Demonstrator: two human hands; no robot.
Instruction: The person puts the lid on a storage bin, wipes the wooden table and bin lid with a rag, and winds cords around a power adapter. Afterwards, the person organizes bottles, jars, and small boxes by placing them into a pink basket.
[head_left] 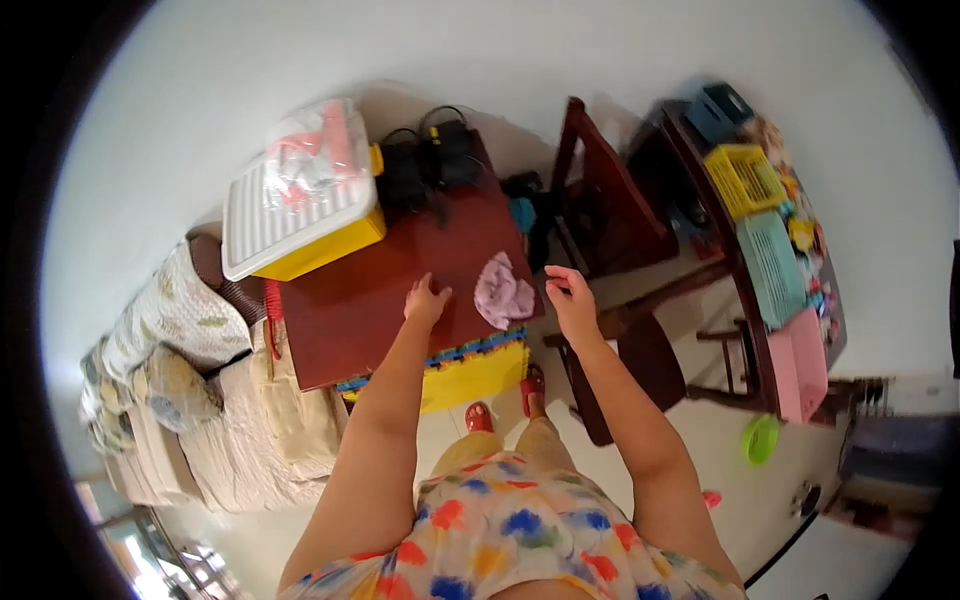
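My left hand (427, 302) is over the dark red table (350, 330), its fingers spread and nothing in them; whether it touches the tabletop I cannot tell. Right of it a crumpled pink-purple cloth (503, 292) lies near the table's right edge. My right hand (572, 300) hangs in the air just past that edge, apart from the cloth. Its fingers are loosely bent with a gap to the thumb, and no object shows in them.
A yellow box with a white lid (250, 220) and black bags (430, 160) stand at the table's back. Yellow foam mats (450, 385) stand against its front. Dark wooden chairs (625, 375) are at right, before a side table with baskets (770, 265). A sofa (245, 420) is at left.
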